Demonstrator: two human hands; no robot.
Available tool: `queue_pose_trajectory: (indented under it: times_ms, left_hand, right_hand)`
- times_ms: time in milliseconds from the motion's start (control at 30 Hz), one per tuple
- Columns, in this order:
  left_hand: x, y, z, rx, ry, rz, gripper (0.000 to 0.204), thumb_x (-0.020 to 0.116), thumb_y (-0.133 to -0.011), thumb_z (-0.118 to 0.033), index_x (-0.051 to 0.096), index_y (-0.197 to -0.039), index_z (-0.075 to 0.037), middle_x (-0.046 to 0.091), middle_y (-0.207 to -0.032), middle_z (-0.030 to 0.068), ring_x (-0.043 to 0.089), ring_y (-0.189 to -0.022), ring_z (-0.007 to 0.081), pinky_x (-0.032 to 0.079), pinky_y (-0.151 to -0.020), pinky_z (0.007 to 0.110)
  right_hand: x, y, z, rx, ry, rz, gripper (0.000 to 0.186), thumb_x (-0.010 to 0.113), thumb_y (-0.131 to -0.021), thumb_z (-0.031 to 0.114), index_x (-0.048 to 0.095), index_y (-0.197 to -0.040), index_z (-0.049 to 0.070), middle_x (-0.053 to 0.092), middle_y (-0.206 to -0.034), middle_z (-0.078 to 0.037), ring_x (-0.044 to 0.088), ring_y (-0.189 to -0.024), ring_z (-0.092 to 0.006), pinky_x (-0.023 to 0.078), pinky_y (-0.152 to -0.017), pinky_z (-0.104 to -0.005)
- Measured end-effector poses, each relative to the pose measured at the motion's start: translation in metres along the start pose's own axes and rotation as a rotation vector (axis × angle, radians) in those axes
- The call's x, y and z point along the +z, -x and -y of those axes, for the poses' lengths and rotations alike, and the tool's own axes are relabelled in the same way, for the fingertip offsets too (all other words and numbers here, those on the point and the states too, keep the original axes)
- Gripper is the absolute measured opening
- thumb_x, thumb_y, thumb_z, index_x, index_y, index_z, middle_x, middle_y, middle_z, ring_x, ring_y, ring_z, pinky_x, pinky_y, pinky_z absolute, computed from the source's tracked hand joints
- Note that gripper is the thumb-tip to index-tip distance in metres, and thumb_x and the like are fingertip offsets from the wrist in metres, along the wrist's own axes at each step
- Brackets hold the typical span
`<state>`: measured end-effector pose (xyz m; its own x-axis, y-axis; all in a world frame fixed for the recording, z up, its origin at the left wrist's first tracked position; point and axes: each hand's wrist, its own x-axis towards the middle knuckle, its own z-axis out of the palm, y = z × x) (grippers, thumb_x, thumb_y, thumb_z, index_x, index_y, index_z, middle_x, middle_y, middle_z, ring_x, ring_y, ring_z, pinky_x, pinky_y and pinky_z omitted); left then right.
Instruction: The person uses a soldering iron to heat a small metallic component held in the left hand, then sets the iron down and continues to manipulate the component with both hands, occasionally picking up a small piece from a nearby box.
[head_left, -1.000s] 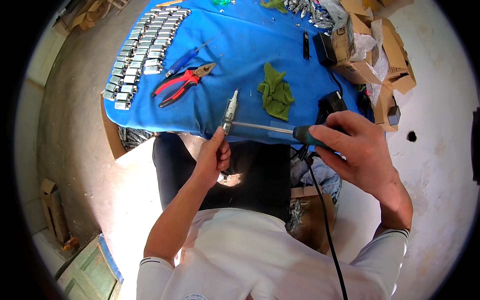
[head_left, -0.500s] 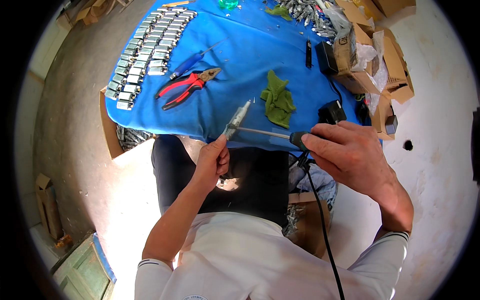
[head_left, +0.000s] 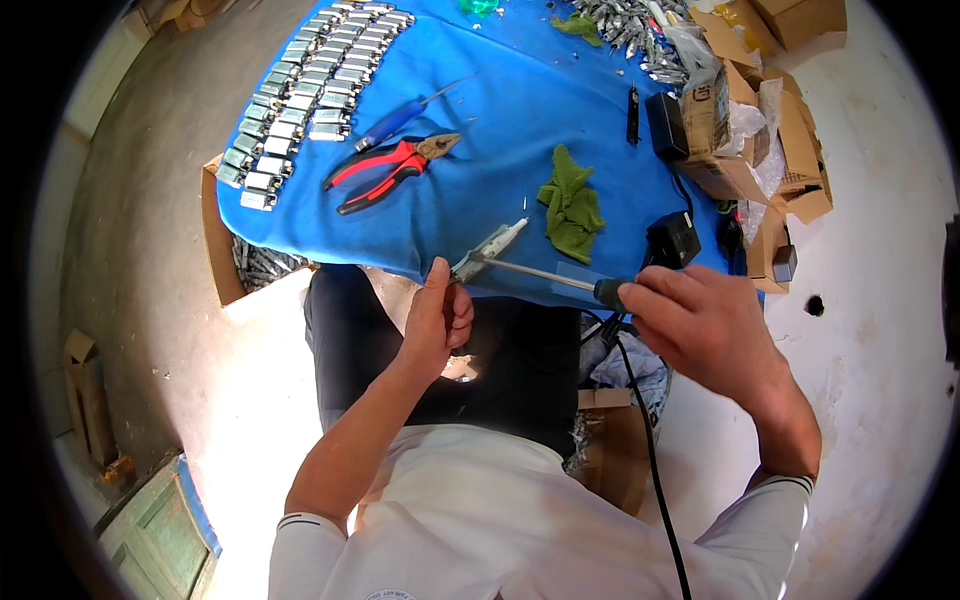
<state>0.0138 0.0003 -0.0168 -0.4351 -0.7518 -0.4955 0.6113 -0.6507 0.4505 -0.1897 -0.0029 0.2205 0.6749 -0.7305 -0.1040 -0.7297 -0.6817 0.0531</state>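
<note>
Over the near edge of the blue-covered table, my left hand (head_left: 437, 322) pinches the lower end of a slim pale grey-white device (head_left: 495, 248) with a narrow tip. Its tip points away and to the right. My right hand (head_left: 700, 320) is wrapped round the dark handle of a screwdriver (head_left: 545, 276), whose metal shaft runs leftward. The shaft's end meets the device's side just above my left fingertips; the exact contact is too small to make out. Red-and-black pliers (head_left: 385, 175) and a blue-handled screwdriver (head_left: 392, 124) lie beyond my left hand. A crumpled green cloth (head_left: 572, 208) lies beyond the device.
Rows of small metallic parts (head_left: 300, 100) cover the table's far left. A heap of grey parts (head_left: 640, 35) lies at the back right, near open cardboard boxes (head_left: 725, 150). Black power adapters (head_left: 672, 238) sit at the right edge. A black cable (head_left: 645, 430) hangs beside my right arm.
The device has tilted further to the right and its tip sits lower. My right hand and the screwdriver have shifted slightly right and nearer. The table scene has shifted a little rightward in view.
</note>
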Motion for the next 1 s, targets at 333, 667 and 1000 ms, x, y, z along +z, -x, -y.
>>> queue_pose_trajectory:
  times_ms: [333,667,1000]
  left_hand:
    - [0.003,-0.002,0.003,0.118,-0.119,-0.107,0.060,0.038,-0.094,-0.060,0.038,-0.061,-0.010,0.036,-0.054,0.0021,0.031,-0.045,0.0101,0.023,-0.040,0.023]
    - [0.004,-0.002,-0.001,0.103,-0.172,-0.122,0.060,0.039,-0.093,-0.059,0.036,-0.058,-0.011,0.037,-0.052,0.0028,0.032,-0.043,0.0107,0.023,-0.039,0.024]
    - [0.011,0.004,0.009,0.033,-0.159,-0.077,0.057,0.038,-0.094,-0.058,0.032,-0.059,-0.014,0.031,-0.052,-0.0002,0.026,-0.043,0.0091,0.018,-0.039,0.023]
  right_hand:
    - [0.030,0.029,0.008,0.185,-0.376,-0.073,0.032,0.072,-0.074,0.007,0.063,-0.105,0.005,0.064,-0.084,-0.010,0.062,-0.065,-0.0251,0.048,-0.053,-0.0331]
    - [0.056,0.044,0.004,0.591,-0.836,-0.081,0.026,0.069,-0.080,0.010,0.067,-0.104,0.000,0.069,-0.084,-0.010,0.063,-0.068,-0.0144,0.049,-0.059,-0.0255]
    - [0.093,0.049,0.001,1.054,-1.692,0.124,0.029,0.058,-0.091,0.020,0.061,-0.116,0.005,0.064,-0.077,-0.006,0.044,-0.046,-0.0043,0.032,-0.042,-0.0171]
